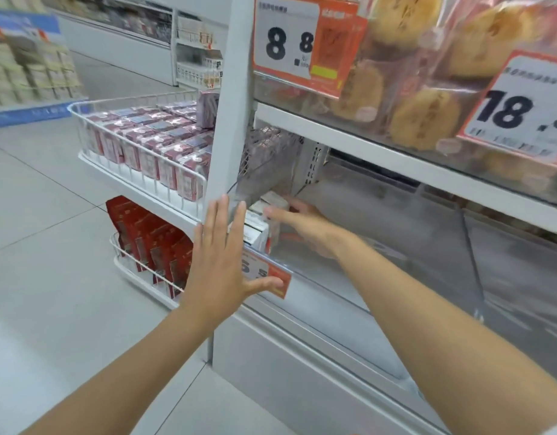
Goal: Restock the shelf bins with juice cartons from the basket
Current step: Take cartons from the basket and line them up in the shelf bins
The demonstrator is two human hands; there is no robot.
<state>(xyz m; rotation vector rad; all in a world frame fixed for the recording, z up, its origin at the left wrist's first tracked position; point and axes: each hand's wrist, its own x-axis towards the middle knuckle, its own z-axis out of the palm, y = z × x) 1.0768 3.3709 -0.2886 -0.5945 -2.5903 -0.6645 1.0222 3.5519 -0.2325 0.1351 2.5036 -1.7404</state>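
Note:
Several white-and-red juice cartons [259,228] stand at the left end of a low shelf bin [321,287] that has a clear plastic front. My right hand [297,221] reaches into the bin and its straight fingers lie against the cartons' right side and top. My left hand [219,262] is flat and spread outside the bin, at the white end post [230,127], with its thumb over an orange price tag [278,277]. The basket is out of view.
Wire end-cap baskets at left hold maroon cartons [145,146] above and red packets [151,243] below. The shelf overhead carries bagged round breads [424,117] and price signs [283,42]. A wire divider [471,255] splits the bin. Tiled floor [35,246] lies at left.

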